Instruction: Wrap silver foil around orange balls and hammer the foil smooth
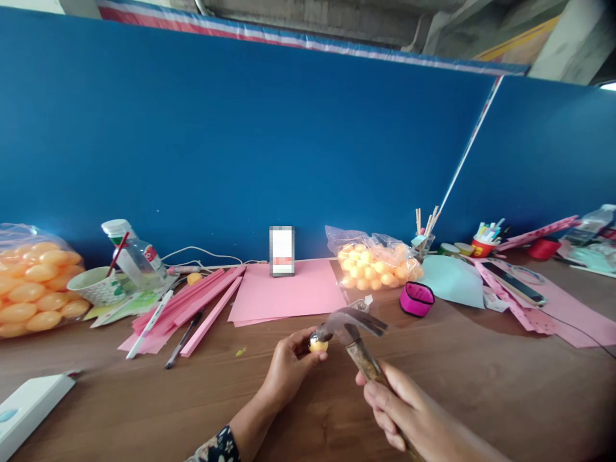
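My left hand (290, 366) pinches a small yellow-orange ball (318, 347) between thumb and fingers, just above the table. The ball's upper part looks dark and shiny; I cannot make out what covers it. My right hand (397, 404) is wrapped round the wooden handle of a claw hammer (368, 366). Its metal head is slightly blurred, with the striking face close to the top of the ball and the claw pointing right. Whether face and ball touch, I cannot tell.
Pink paper sheets (289, 295) lie behind my hands, with a phone-like upright object (282, 251) at their back edge. A bag of orange balls (370, 264) and a magenta ring-shaped band (416, 299) are to the right. Pink strips (212, 298), a paper cup (99, 287) and a larger ball bag (36, 282) stand left.
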Demonstrator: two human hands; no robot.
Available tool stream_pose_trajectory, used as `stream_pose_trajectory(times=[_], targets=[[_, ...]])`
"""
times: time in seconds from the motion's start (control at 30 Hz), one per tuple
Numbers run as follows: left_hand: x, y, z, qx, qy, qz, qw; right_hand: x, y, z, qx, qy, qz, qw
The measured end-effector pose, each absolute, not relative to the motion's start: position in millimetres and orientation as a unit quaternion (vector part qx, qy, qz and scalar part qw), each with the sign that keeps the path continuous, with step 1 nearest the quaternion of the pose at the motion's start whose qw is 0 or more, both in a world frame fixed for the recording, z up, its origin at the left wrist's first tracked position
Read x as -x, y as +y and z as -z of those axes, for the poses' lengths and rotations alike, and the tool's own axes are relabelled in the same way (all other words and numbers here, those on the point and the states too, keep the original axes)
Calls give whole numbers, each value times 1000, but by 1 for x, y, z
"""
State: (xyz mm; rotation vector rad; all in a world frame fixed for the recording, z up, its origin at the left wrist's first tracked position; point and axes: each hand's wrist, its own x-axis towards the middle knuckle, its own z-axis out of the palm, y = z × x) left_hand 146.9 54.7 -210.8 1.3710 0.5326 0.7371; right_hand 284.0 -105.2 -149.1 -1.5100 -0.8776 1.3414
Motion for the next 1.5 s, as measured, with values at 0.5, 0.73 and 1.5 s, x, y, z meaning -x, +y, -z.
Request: stream_pose_trajectory(times=[0.5,0.73,1.5], targets=[[-147,61,219,-660,280,-302,628,-284,-108,153,572,-365,-559,477],[-145,60,214,-666,300,-287,620,-285,-109,157,587,-363,-551,470],[-146,60,203,-601,387,-293,635,-301,-126,126,712,-522,-303,359]])
